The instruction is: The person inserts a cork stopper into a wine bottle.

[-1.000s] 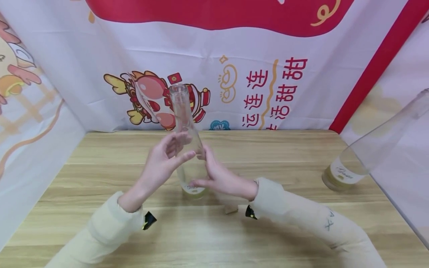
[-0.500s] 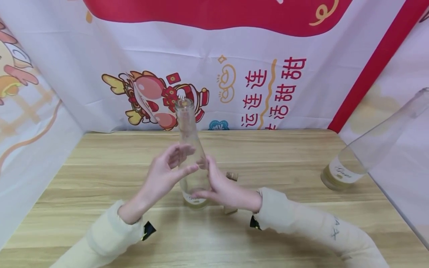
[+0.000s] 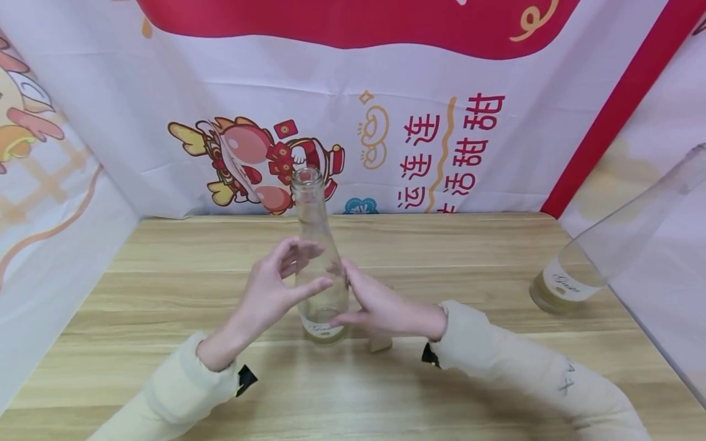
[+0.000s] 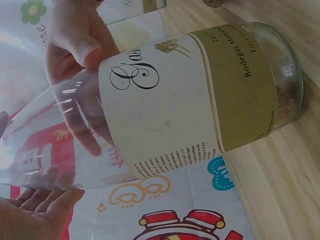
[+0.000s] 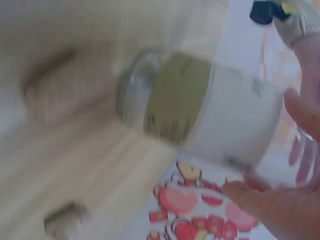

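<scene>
A clear glass wine bottle (image 3: 322,306) with a white and olive label stands upright on the wooden table, its mouth uncovered. My left hand (image 3: 276,275) curves loosely around the bottle's left side, thumb spread apart from the fingers. On the other side my right hand (image 3: 375,303) has its fingers and thumb spread, fingertips right at the glass. In the left wrist view, the right hand's fingers show through the glass. A cork (image 3: 380,343) lies just below the right hand. Blurred in the right wrist view is another cork (image 5: 67,220), mostly hidden by my right hand in the head view.
A second labelled glass bottle (image 3: 568,285) stands at the table's right edge. Printed white cloth (image 3: 353,79) hangs behind and along both sides of the wooden table (image 3: 182,257).
The bottle has come down and toward me, from tilted to upright on the table. Lately my right hand has shifted a little to the right, and my left thumb has spread wider.
</scene>
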Demonstrator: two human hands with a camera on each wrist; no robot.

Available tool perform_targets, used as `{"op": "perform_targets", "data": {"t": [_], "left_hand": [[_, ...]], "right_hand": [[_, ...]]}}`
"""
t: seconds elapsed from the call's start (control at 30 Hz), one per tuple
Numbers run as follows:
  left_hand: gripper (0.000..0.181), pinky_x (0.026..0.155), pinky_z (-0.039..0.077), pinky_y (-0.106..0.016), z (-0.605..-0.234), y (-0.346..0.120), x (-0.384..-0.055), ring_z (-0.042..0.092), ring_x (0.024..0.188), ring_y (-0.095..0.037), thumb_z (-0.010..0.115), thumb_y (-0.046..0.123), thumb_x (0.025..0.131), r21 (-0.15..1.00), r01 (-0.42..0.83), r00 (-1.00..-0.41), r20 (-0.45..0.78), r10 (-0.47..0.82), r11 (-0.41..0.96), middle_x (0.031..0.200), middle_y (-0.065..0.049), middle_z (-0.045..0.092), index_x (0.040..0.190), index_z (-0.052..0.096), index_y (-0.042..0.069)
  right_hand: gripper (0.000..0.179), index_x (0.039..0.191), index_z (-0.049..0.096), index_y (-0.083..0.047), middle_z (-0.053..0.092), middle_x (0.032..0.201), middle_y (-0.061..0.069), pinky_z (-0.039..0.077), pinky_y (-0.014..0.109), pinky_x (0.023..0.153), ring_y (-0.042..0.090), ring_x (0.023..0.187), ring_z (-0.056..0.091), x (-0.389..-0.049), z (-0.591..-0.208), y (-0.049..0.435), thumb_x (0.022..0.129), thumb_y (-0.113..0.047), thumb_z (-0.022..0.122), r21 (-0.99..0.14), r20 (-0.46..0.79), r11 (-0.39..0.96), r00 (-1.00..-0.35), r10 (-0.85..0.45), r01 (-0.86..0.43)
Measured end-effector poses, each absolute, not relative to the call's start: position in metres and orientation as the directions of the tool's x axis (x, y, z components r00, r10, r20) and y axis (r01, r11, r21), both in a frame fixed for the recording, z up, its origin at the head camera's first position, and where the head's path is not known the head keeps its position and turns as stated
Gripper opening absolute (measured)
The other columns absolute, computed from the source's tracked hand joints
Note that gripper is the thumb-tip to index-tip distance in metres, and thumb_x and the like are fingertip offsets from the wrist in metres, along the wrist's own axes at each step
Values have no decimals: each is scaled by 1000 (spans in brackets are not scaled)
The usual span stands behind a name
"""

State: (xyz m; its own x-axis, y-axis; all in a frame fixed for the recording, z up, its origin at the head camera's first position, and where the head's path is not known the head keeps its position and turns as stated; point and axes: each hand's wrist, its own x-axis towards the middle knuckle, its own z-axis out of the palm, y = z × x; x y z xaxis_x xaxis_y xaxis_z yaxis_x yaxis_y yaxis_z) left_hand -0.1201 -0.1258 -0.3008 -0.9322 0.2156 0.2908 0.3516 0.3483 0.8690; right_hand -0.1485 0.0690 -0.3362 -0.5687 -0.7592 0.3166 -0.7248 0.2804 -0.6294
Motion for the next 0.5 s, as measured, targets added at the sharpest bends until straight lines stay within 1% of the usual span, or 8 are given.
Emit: {"op": "perform_targets", "data": {"t": [0.1,0.13,0.2,0.3,0.5], "left_hand": [[46,96,42,-33,-302,-126,-120,53,114,-18,76,21,74,864,362,-928,300,220,350,119,-5,59,110,51,9],[45,96,42,-33,-302,-126,-120,53,114,-18,76,21,74,864,365,-927,303,222,348,119,-5,59,109,51,9],[45,96,42,-33,-302,-126,-120,53,114,-18,76,21,74,865,367,-926,304,225,343,119,-5,59,109,51,8],[45,96,43,-34,-302,-126,-120,53,114,-18,76,21,74,868,360,-928,298,223,341,119,-6,59,108,51,8],[45,97,42,-35,-302,-125,-121,52,114,-18,76,23,74,875,337,-936,272,224,348,119,-4,58,110,51,9]], "right_hand": [[79,137,27,-1,41,135,13,31,32,105,22,125,39,-156,-331,79,75,-12,74,-574,283,307,-536,-796,-759],[77,136,30,0,41,135,14,30,32,106,23,125,38,-159,-330,82,75,-14,74,-537,280,325,-528,-802,-778],[71,133,34,3,43,133,16,33,33,105,25,124,40,-165,-331,88,76,-15,73,-485,271,355,-523,-808,-800],[63,129,39,6,45,129,18,37,34,102,28,120,43,-176,-336,98,78,-14,71,-434,226,424,-552,-803,-794],[54,123,46,7,50,123,18,39,37,99,29,115,48,-195,-350,113,79,-11,70,-411,124,553,-646,-754,-725]]}}
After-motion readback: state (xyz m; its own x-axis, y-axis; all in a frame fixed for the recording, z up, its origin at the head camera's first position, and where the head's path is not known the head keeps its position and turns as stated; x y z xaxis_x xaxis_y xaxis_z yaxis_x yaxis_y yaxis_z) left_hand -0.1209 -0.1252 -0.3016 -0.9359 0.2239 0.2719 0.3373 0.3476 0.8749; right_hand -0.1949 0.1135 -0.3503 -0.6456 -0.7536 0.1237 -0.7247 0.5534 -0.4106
